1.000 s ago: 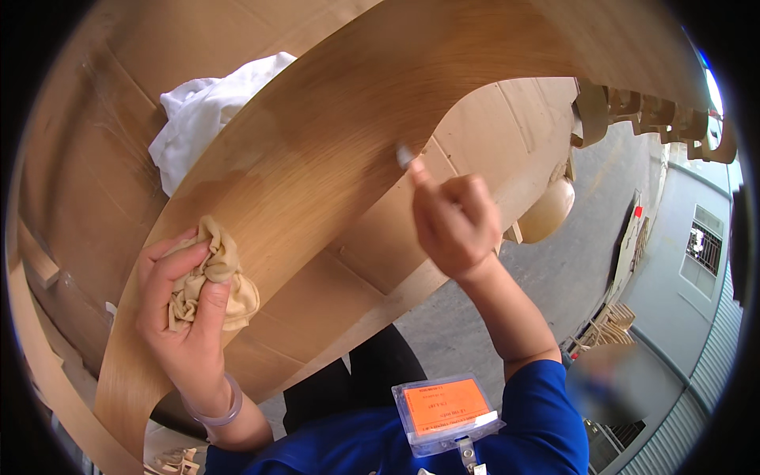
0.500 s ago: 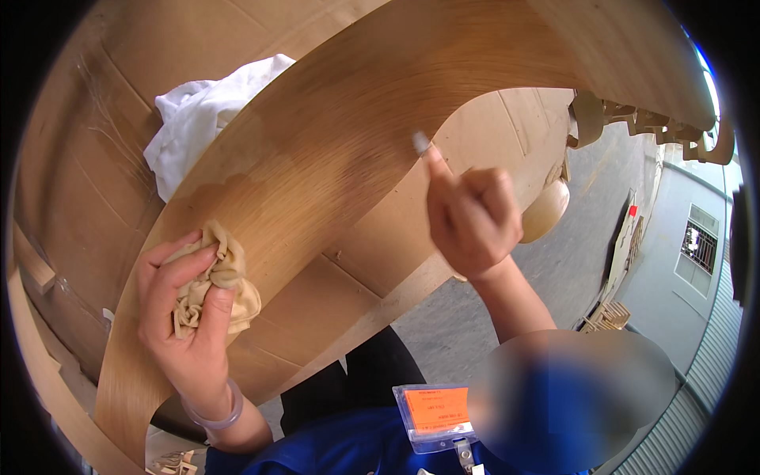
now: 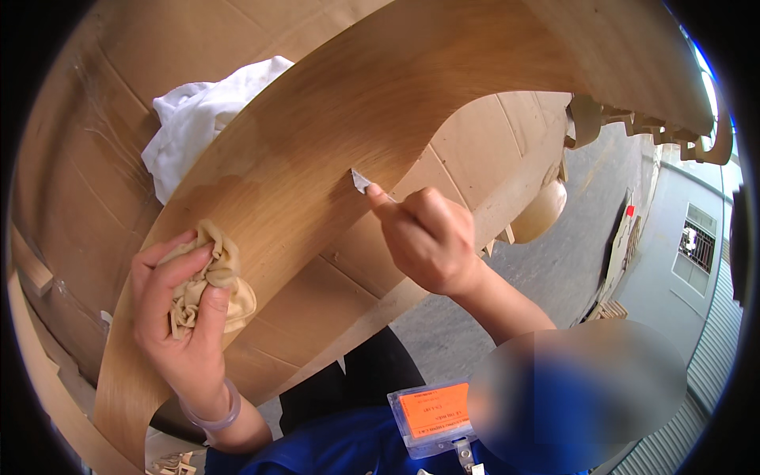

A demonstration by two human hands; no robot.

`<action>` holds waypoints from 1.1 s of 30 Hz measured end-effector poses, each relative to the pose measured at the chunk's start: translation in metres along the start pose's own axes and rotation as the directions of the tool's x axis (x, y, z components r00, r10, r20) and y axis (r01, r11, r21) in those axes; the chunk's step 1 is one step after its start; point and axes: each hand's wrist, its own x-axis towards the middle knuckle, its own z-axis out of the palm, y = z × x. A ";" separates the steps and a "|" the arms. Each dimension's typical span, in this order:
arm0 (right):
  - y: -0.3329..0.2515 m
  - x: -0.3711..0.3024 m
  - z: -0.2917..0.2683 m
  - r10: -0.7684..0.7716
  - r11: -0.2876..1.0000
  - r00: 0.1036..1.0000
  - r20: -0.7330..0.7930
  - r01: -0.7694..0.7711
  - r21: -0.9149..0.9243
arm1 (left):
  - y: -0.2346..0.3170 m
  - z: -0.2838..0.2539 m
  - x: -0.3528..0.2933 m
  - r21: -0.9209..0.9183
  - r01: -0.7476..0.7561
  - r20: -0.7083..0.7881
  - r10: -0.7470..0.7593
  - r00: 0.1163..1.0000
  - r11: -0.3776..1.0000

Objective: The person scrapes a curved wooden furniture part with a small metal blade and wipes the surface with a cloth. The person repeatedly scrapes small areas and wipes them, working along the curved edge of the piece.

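We see a long curved wooden panel (image 3: 317, 158) sweeping from the lower left up across the top of the view and off to the right, its veneered face turned toward us. Its inner edge arcs down past the middle of the picture, and this is where the right hand (image 3: 427, 241) works: the fingers are curled tight into a near fist, with the forefinger stretched forward and pinching a small pale blade (image 3: 360, 180) against the thumb. The tip of the blade touches the panel right at that inner edge.

The left hand (image 3: 178, 317) lies lower on the same panel, near its outer edge at the lower left. Its fingers are wrapped around a crumpled tan cloth (image 3: 210, 285) and press it flat against the wood; a pale bracelet (image 3: 210, 412) sits on the wrist.

Behind the panel's arch we see brown cardboard sheets (image 3: 491, 142) covering the counter, their front edge running diagonally down toward the person's body. A bunched white rag (image 3: 194, 127) lies on cardboard above the panel's outer edge, well apart from both hands.

Between the two hands the panel face is bare. To the right of the right hand the cardboard ends and the grey concrete floor (image 3: 570, 261) opens out, reaching to a grey wall with a barred window (image 3: 697, 245). Along the upper right, notched wooden parts (image 3: 641, 123) line the panel's far end. An orange badge in a clear holder (image 3: 431, 416) hangs on the blue shirt below.
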 end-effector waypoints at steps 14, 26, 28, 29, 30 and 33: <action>-0.003 -0.017 -0.001 0.169 0.978 0.980 -0.102 -0.180 -0.109 | 0.002 -0.004 -0.003 0.030 0.008 0.010 -0.009 1.000 1.000; -0.010 -0.024 -0.002 0.185 0.983 0.982 -0.032 -0.185 0.013 | 0.005 0.003 -0.004 0.024 -0.009 0.039 0.008 0.999 1.000; -0.011 -0.023 -0.001 0.295 0.949 0.945 -0.143 -0.307 -0.075 | 0.007 0.005 -0.005 0.039 -0.011 0.037 0.010 0.999 0.999; -0.012 -0.022 0.000 0.330 0.938 0.935 -0.129 -0.340 -0.065 | 0.007 0.004 -0.005 0.041 -0.012 0.037 0.010 0.999 0.999; -0.013 -0.022 0.000 0.231 0.973 0.970 -0.080 -0.232 -0.006 | 0.008 0.005 -0.005 0.043 -0.015 0.040 0.013 0.999 0.999; -0.015 -0.019 0.001 0.071 0.987 0.997 0.029 -0.074 0.145 | 0.009 0.006 -0.005 0.060 -0.019 0.050 0.016 0.999 0.998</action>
